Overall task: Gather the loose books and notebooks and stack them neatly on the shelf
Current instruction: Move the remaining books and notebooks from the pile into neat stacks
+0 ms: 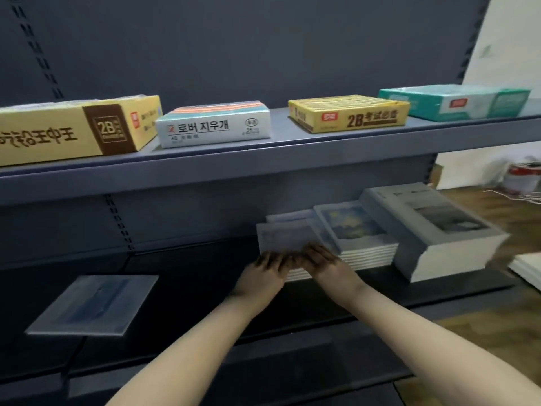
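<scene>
**Almost square: both hands on the top notebook**

Nearest the camera, two bare forearms reach forward and meet over the lower shelf (pixel 190 276). Off to their left, near the shelf's front edge, a loose notebook (pixel 93 303) lies flat and alone, well apart from everything else. The left hand (pixel 269 265) is the nearer one to it.

That hand and the right hand (pixel 320 259) sit side by side, almost touching. Their fingers are laid out nearly straight, with the tips on the near edge of the top notebook (pixel 285 237). They seem to press and steady it rather than grip it, though blur hides the thumbs.

The top notebook lies directly ahead of the fingertips, its long axis running left to right. It sits slightly skewed on the small stack (pixel 295 275) beneath, and a corner of another cover shows behind it. The coming move is probably a short nudge to line its edges up with the stack. It is thin, with a pale bluish-lilac cover whose print is too blurred to read.

Just to the right stands a taller stack (pixel 357 232) with a blue and yellow picture on its cover, then a thick grey pile (pixel 433 230). Farther up, the upper shelf (pixel 292 148) carries a white box (pixel 213 124) among others.
</scene>
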{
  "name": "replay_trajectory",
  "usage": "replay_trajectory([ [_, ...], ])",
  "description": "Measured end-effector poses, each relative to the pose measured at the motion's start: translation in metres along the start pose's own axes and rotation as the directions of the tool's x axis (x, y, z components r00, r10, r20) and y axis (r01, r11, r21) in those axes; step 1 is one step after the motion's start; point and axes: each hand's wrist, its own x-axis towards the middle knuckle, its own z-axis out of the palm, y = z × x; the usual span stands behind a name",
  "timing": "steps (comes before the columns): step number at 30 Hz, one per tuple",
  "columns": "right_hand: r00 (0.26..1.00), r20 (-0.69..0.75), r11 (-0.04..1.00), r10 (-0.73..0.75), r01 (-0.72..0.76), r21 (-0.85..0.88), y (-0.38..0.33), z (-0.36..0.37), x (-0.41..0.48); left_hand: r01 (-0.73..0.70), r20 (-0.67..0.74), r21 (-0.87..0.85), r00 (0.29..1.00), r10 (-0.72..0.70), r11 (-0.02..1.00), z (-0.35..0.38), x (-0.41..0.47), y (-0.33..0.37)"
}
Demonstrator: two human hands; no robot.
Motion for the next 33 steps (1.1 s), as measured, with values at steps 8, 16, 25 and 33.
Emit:
replay_trajectory([
  [8, 0.943, 0.232, 0.969, 0.240, -0.218, -0.118, 0.026, 0.011, -0.030, 0.002, 0.173, 0.123, 0.985, -0.024, 0.992, 0.037, 0.037, 0.029],
  [16, 0.886, 0.362, 0.934, 0.288, -0.344, 0.097, 0.033, 0.009, -0.005, 0.096, 0.201, 0.022, 0.975, -0.099, 0.995, 0.052, 0.045, 0.025],
  [25, 0.901, 0.340, 0.937, 0.270, -0.327, 0.123, 0.039, 0.017, 0.006, 0.143, 0.182, 0.008, 0.973, -0.142, 0.990, 0.059, 0.055, 0.019],
  [33, 0.903, 0.322, 0.924, 0.285, -0.348, 0.158, 0.040, 0.018, 0.010, 0.168, 0.219, -0.116, 0.966, -0.140, 0.979, 0.059, 0.057, 0.018],
])
